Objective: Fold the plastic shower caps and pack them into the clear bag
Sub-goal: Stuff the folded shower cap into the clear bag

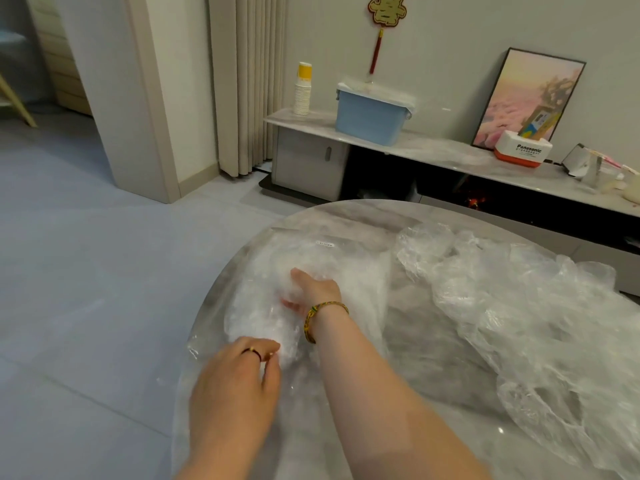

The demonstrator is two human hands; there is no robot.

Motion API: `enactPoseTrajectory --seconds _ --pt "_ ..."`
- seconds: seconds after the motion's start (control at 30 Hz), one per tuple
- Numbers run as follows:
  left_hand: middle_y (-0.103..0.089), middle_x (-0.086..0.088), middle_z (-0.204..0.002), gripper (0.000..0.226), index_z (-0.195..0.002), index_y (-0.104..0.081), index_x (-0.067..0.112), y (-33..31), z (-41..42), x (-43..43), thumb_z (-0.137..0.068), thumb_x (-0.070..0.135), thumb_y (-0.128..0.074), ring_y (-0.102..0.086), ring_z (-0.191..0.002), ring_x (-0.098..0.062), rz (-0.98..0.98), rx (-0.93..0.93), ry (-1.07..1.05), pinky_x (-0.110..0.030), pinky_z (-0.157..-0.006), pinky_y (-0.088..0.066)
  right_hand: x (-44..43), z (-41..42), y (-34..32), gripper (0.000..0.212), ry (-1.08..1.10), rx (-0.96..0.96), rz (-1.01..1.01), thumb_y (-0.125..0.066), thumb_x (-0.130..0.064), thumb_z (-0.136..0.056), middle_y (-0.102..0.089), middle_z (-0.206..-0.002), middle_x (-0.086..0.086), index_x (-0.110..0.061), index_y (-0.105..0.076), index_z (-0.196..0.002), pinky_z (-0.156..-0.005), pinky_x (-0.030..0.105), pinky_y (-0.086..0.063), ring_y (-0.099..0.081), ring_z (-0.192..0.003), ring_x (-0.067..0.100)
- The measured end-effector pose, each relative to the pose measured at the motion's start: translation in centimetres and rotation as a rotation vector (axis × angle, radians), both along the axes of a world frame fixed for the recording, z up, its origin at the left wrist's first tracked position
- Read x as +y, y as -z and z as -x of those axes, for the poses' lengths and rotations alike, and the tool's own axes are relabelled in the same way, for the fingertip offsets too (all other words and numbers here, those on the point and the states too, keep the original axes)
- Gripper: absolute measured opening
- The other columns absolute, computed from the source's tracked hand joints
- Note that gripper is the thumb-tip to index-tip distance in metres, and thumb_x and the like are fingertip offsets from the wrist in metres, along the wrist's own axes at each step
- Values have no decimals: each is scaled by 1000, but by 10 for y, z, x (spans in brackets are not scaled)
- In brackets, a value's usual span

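A clear bag (322,251) lies on the left part of the round marble table (408,327), stuffed with white crumpled shower caps (263,317). My right hand (313,289) reaches into the bag's mouth; its fingers are buried among the caps, so their grip is hidden. My left hand (242,368), with a dark ring, pinches the bag's near edge at the table's left rim. A loose heap of unfolded transparent shower caps (526,306) sprawls over the right half of the table.
Beyond the table a low marble-topped cabinet (433,148) runs along the wall, carrying stacked paper cups (302,91), a blue bin (372,114), a framed picture (530,98) and a Panasonic box (523,152). Grey tiled floor (86,271) lies to the left.
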State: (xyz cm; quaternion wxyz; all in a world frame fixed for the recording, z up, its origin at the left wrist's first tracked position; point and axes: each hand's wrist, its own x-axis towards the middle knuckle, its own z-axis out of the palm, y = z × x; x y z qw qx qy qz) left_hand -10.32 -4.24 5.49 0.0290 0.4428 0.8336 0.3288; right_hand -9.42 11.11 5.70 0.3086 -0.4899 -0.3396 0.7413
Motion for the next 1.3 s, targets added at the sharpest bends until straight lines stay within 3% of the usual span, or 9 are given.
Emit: enactPoseTrajectory --seconds 0.1,0.2,0.4,0.5,0.6,0.67,0.87,1.17,1.3 --pt "-64 -11 -83 44 -86 -69 7 -2 10 6 -47 2 -88 -62 -71 -36 -142 137 -99 -43 -64 -49 -1 -4 13 14 3 -36 -19 -65 -5 -82 -53 -80 6 -6 -51 -86 -82 44 -54 -57 -74 25" --pt "-52 -3 -105 40 -107 -57 14 -12 3 12 -71 7 -75 -58 -84 -25 -212 -217 -123 -33 -71 -45 -2 -10 16 11 52 -77 -45 -62 -2 -82 -54 -80 7 -5 -52 -85 -89 47 -51 -56 -82 28" --pt "-51 9 -83 31 -84 -38 25 -18 -1 5 -84 3 -59 -52 -65 -9 -467 -712 -320 -7 -47 -34 3 -24 11 14 115 -112 -73 -59 1 -84 -53 -75 5 -7 -51 -91 -46 26 -51 -53 -60 20" --pt "-54 4 -113 43 -112 -44 25 -27 6 0 -77 16 -69 -53 -99 -23 -270 -381 -273 -26 -77 -41 5 -26 9 24 103 -175 -125 -62 -3 -83 -55 -92 9 -7 -52 -105 -72 32 -53 -55 -83 24" --pt "-7 -3 -154 97 -148 -1 23 -18 9 5 -78 47 -65 -15 -139 -21 227 69 -47 -36 -111 -17 3 -29 6 16 64 -222 -178 -62 -8 -84 -52 -75 2 -8 -49 -94 -55 19 -41 -54 -79 21" --pt "12 3 -155 92 -145 16 29 -12 12 10 -86 52 -51 -5 -142 -17 389 70 0 -32 -112 -17 1 -28 6 15 48 -226 -170 -63 -9 -84 -48 -68 0 -8 -48 -89 -45 18 -42 -52 -63 19" --pt "-43 10 -141 41 -134 -48 27 7 17 15 -101 27 -25 -40 -127 -15 131 -44 -46 -27 -87 -41 3 -6 1 12 81 -21 -21 -57 3 -85 -49 -73 8 -4 -48 -83 -47 26 -50 -51 -55 19" --pt "-26 16 -149 42 -136 -40 37 -6 15 17 -98 20 -33 -27 -137 -10 39 -69 0 -29 -101 -33 29 32 -11 38 74 -151 -152 -58 -14 -87 -61 -107 15 -1 -46 -121 -58 24 -46 -59 -67 19" --pt "-21 23 -149 41 -137 -34 42 -13 22 19 -99 27 -26 -25 -135 -4 48 -167 -15 -23 -101 -31 45 30 -2 50 -44 -416 -265 -55 -27 -90 -51 -129 13 2 -43 -130 -94 30 -40 -51 -117 28"
